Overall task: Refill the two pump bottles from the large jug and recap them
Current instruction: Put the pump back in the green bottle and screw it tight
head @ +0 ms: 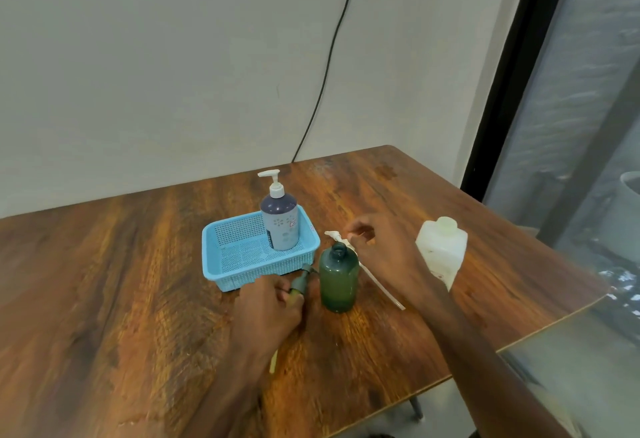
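Note:
A green pump bottle [338, 280] stands uncapped on the wooden table [138, 281], holding greenish liquid. Just left of it, my left hand [273, 309] grips a grey-green pump head [300, 281], and its tube sticks out below my hand. My right hand [381, 247] is behind and right of the bottle. Its fingers pinch the collar of a white pump [341, 238], whose long tube slants down to the right under my wrist. A blue-grey pump bottle [281, 221] with its white pump fitted stands in the blue basket [225, 264]. The large whitish jug [441, 250] stands capped at the right.
The table's right edge runs close behind the jug, with a glass wall beyond it. A black cable hangs down the wall behind the table. The basket sits directly left of the green bottle.

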